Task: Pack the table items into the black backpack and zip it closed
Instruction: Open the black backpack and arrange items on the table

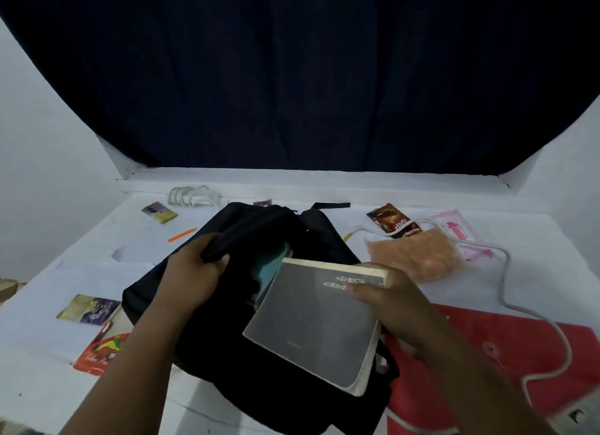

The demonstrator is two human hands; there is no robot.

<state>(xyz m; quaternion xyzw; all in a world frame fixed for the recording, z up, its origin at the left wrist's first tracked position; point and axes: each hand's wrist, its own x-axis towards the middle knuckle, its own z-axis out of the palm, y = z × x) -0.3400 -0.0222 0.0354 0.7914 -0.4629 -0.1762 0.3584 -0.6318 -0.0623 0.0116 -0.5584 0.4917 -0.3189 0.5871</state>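
1. White bench is carrying the black backpack at centre.
2. Left hand is gripping its opening; right hand is pinching the stiff grey book at its 2 o'clock corner.

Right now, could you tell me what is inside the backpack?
A teal item shows in the backpack opening, held wide by the left hand. Deeper contents are hidden in shadow.
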